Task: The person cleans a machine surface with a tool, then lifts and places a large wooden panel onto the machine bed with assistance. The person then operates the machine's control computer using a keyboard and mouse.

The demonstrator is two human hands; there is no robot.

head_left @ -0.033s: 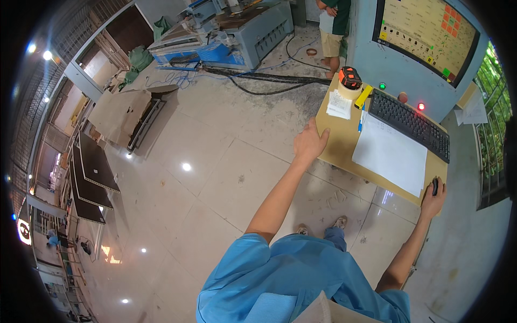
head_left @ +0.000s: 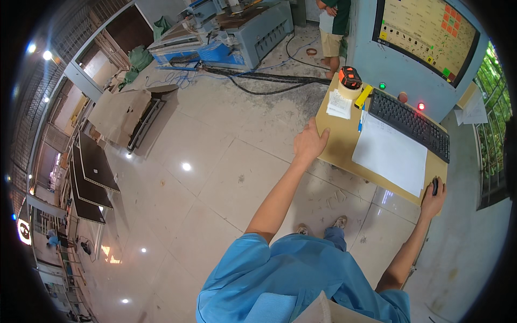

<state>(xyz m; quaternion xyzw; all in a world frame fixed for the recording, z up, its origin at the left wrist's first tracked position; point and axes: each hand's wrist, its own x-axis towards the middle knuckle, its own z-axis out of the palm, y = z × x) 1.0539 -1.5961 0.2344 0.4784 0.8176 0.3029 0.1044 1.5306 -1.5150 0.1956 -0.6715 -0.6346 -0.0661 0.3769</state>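
At the left edge of a tan wooden shelf [head_left: 336,151], my left hand [head_left: 309,141] closes round the board, its thumb on the top side. My right hand [head_left: 434,199] is wrapped over a black computer mouse [head_left: 435,186] at the shelf's near right corner. Between the hands lie white sheets of paper [head_left: 390,153]. Beyond them stands a black keyboard [head_left: 409,124]. A blue pen [head_left: 361,119] lies beside the papers, close to a small stack of slips [head_left: 339,104]. An orange and black tape measure [head_left: 350,78] rests on a roll of tape [head_left: 350,93].
A lit monitor [head_left: 428,35] is set in a blue-grey cabinet [head_left: 371,59] with lit buttons. Another person [head_left: 334,29] stands behind it. Far back is a large machine [head_left: 242,37] with cables [head_left: 269,78] along the floor. Panels [head_left: 91,172] lean at the left beside a loaded cart [head_left: 121,116].
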